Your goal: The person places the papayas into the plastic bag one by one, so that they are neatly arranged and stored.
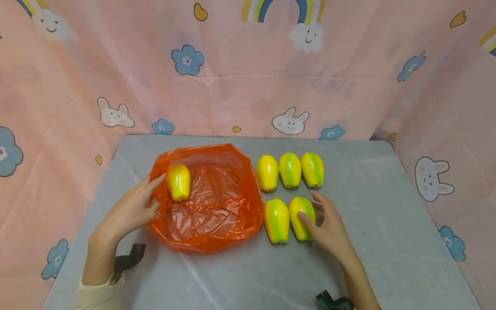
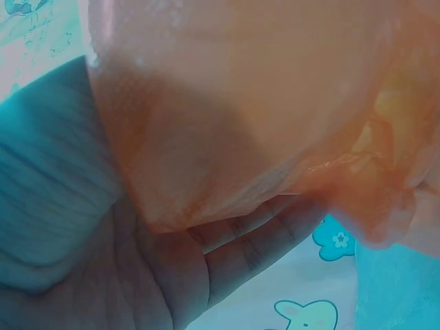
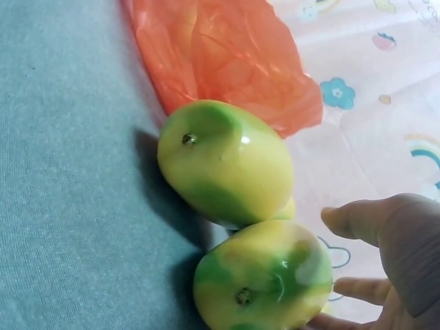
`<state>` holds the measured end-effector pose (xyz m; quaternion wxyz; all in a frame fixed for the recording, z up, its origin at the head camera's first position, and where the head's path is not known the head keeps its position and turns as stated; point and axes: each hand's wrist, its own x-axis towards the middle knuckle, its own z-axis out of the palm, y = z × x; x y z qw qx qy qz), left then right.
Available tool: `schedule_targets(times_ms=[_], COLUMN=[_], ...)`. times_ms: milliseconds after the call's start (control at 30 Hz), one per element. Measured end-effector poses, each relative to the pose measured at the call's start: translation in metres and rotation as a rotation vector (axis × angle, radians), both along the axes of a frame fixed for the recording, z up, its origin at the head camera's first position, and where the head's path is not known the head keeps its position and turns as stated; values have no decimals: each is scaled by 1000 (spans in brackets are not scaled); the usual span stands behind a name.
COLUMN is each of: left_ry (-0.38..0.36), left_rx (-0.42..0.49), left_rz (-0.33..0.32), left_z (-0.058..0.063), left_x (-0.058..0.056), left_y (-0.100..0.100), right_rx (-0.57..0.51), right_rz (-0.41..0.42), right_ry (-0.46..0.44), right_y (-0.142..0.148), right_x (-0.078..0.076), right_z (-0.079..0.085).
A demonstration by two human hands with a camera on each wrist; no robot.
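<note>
In the head view, an orange-red plastic bag (image 1: 212,185) lies with its mouth open, one yellow papaya (image 1: 179,182) inside at its left. My left hand (image 1: 133,211) is at the bag's left rim, fingers reaching toward that papaya. The left wrist view shows its fingers (image 2: 240,251) fairly straight against the translucent plastic (image 2: 206,137). To the right of the bag, my right hand (image 1: 329,228) is spread at the front-right papaya (image 1: 302,218), thumb over it and fingers beside it. In the right wrist view the thumb stands apart from the yellow-green papaya (image 3: 265,275).
Another papaya (image 1: 277,221) stands between the bag and the right hand. Behind is a row of three, its middle one (image 1: 290,170) green-striped. All rest on a grey cloth-covered table (image 1: 368,185), with a pink patterned curtain (image 1: 232,99) around its back and sides.
</note>
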<state>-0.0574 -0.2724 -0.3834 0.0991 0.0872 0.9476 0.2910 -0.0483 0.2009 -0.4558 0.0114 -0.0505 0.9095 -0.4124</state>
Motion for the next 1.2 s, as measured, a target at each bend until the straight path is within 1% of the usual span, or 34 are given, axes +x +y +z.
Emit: schedule_targets(times_ms=[200, 367, 567, 733, 833, 1033, 1200], left_ry=[5, -1, 0, -19, -18, -20, -20], left_rx=[-1, -9, -21, -12, -8, -4, 1], left_rz=[3, 7, 5, 12, 12, 15, 17], left_z=[1, 1, 1, 0, 0, -1, 0], left_x=[1, 0, 0, 0, 0, 0, 1], left_y=[-1, -1, 0, 0, 0, 0, 0], right_rx=[33, 56, 65, 83, 91, 115, 119], right_rz=[32, 52, 53, 59, 64, 73, 61], right_ry=[-10, -44, -86, -115, -130, -148, -159], right_y=[-1, 1, 2, 2, 4, 5, 5], right_x=[0, -1, -3, -3, -3, -2, -1], right_z=[1, 0, 1, 2, 1, 2, 4])
